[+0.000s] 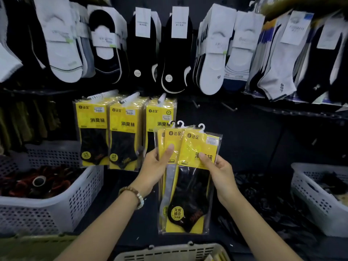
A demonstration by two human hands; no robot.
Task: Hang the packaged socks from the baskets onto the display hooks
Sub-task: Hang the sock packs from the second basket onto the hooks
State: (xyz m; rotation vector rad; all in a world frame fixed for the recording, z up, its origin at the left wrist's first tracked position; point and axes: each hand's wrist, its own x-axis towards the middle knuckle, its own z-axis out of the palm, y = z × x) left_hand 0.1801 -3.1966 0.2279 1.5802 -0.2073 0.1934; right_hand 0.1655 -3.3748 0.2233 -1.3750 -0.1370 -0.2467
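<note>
Step, as I read it: sorting handful before hanging. My left hand [158, 164] grips rear sock packs [169, 136], thumb across their fronts. My right hand [219, 170] pinches front pack [195, 185] at right edge, likely to separate it from fan. All held mid-air, just right of hung yellow packs [122, 132] on three full hooks. Bare display hook [228, 107] sits up-right, apart from handful. Next, my guess: free front pack, lift, thread white hanger loop [201, 127] over hook tip. Loop looks small, so it needs square approach.
</note>
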